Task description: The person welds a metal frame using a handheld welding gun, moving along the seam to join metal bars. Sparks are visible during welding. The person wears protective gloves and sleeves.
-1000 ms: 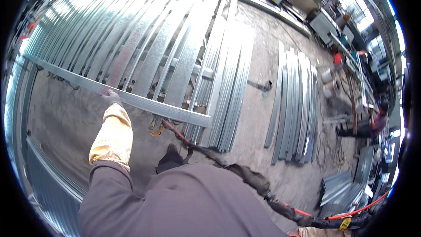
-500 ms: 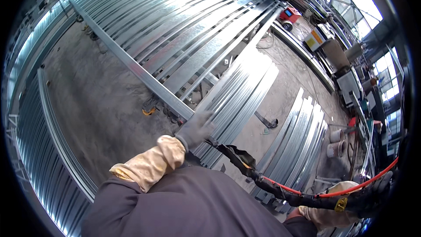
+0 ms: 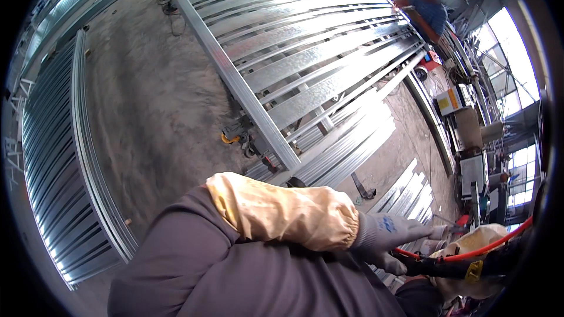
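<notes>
Head view: the left hand (image 3: 390,238), in a grey glove, has its fingers closed around a black hose (image 3: 452,268). Whether the right hand (image 3: 470,246) grips it too, I cannot tell. Metal sheets (image 3: 317,53) lie beyond.

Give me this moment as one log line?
left hand: gloved, on black cable | right hand: gloved, beside it | ahead: metal strips

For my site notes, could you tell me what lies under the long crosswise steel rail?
Under the long rail, parallel galvanized steel strips and clamps on concrete floor; whatever supports the strips is covered.
</notes>
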Action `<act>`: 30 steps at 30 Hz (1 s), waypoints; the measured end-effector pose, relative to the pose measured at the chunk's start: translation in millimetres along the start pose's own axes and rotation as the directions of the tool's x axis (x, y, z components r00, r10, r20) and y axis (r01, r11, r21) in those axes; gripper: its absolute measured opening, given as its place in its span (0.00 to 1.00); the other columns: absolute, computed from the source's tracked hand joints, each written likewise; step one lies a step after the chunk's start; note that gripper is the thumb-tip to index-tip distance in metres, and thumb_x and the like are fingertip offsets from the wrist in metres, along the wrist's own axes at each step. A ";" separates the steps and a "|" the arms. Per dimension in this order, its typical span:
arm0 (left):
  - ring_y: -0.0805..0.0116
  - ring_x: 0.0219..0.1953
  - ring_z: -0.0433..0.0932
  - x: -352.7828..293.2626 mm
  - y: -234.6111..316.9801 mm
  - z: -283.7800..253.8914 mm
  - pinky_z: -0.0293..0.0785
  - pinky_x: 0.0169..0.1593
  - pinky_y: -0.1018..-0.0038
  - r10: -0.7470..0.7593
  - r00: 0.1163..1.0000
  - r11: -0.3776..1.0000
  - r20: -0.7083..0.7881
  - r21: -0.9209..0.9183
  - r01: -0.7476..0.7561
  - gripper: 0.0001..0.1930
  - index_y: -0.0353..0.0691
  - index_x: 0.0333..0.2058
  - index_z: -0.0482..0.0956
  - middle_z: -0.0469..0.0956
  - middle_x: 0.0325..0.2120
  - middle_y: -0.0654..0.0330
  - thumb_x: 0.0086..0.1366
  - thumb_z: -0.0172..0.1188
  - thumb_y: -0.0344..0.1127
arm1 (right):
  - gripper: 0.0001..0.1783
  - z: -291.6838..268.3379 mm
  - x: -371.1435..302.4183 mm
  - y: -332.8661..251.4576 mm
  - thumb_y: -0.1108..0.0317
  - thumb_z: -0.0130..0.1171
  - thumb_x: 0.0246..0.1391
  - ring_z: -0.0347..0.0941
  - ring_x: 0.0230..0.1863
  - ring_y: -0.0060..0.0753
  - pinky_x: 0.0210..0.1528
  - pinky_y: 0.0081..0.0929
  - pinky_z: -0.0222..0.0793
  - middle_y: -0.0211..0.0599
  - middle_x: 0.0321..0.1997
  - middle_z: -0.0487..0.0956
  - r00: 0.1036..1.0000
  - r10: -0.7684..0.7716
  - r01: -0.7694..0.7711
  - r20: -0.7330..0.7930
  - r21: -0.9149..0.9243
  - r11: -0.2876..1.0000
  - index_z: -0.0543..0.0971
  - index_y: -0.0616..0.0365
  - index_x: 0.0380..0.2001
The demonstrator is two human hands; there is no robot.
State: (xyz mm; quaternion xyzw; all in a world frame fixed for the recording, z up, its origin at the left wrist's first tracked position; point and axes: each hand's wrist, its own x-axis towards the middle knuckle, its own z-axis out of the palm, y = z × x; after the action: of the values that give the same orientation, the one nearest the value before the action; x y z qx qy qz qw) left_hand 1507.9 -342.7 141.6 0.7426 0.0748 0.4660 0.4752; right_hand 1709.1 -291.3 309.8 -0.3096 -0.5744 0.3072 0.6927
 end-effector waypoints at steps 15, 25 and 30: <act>0.69 0.37 0.74 -31.3 -135.2 -152.6 0.72 0.46 0.71 -0.558 0.298 0.811 -0.774 -0.433 0.393 0.22 0.33 0.54 0.63 0.75 0.32 0.59 0.70 0.54 0.42 | 0.29 363.2 73.9 361.6 0.45 0.55 0.59 0.61 0.12 0.18 0.17 0.17 0.56 0.28 0.09 0.66 0.116 0.622 -0.803 0.774 -0.296 0.518 0.79 0.67 0.37; 0.74 0.26 0.70 -107.5 -171.1 -182.3 0.71 0.33 0.71 -0.819 -0.090 0.539 -0.567 -0.813 0.223 0.17 0.35 0.40 0.70 0.73 0.23 0.63 0.68 0.57 0.45 | 0.22 438.0 -66.3 504.4 0.56 0.57 0.60 0.77 0.20 0.32 0.21 0.27 0.74 0.44 0.31 0.81 -0.266 0.421 -0.872 0.867 -0.403 0.278 0.72 0.64 0.48; 0.73 0.28 0.72 -119.5 -176.1 -186.7 0.72 0.36 0.72 -0.705 -0.129 0.629 -0.698 -0.699 0.340 0.17 0.35 0.43 0.70 0.74 0.25 0.61 0.67 0.58 0.44 | 0.21 451.0 -72.7 504.1 0.55 0.58 0.59 0.77 0.20 0.30 0.21 0.26 0.73 0.43 0.29 0.80 -0.249 0.434 -0.903 0.866 -0.370 0.220 0.73 0.62 0.46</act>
State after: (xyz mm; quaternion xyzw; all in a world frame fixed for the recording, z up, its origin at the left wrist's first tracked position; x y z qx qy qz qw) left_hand 1357.6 -195.6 -47.9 0.0847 0.5827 0.5878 0.5548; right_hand 1218.1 -1.5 -61.4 -0.1968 -0.4485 0.8716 -0.0208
